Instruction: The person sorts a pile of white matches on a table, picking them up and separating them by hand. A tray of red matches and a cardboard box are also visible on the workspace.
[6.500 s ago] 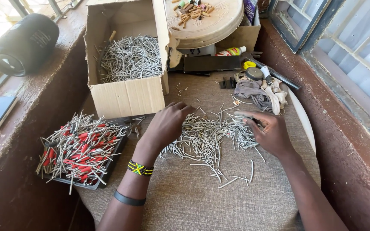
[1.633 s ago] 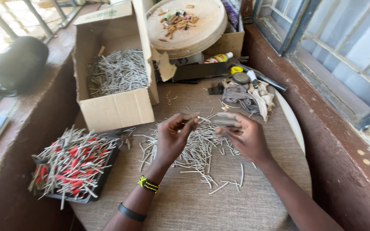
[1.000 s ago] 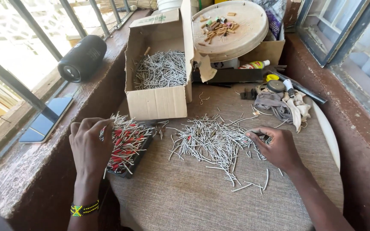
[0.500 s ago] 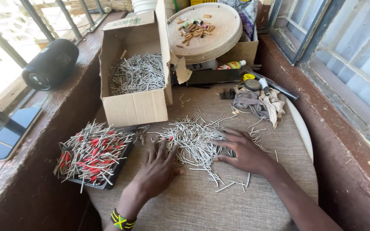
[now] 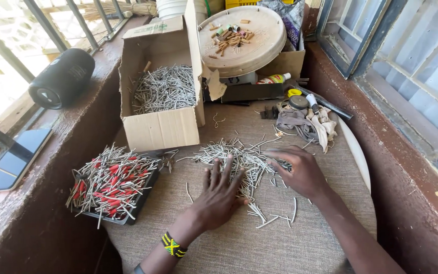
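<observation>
Both hands flat, fingers spread, gripping nothing: left hand [image 5: 218,195] and right hand [image 5: 300,170] on sticks [image 5: 239,157]; rake gently, keeping them parallel.

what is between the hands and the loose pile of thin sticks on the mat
Nothing visible. The left hand lies flat with its fingers on the near edge of the pile of thin sticks, and the right hand rests on the pile's right side. The cardboard box and black tray sit off to the left.

Both hands [image 5: 219,195] rest on a stick pile [image 5: 239,157] mid-bench [image 5: 280,243]; a tray [image 5: 112,185] lies left, a box [image 5: 160,104] behind it.
</observation>
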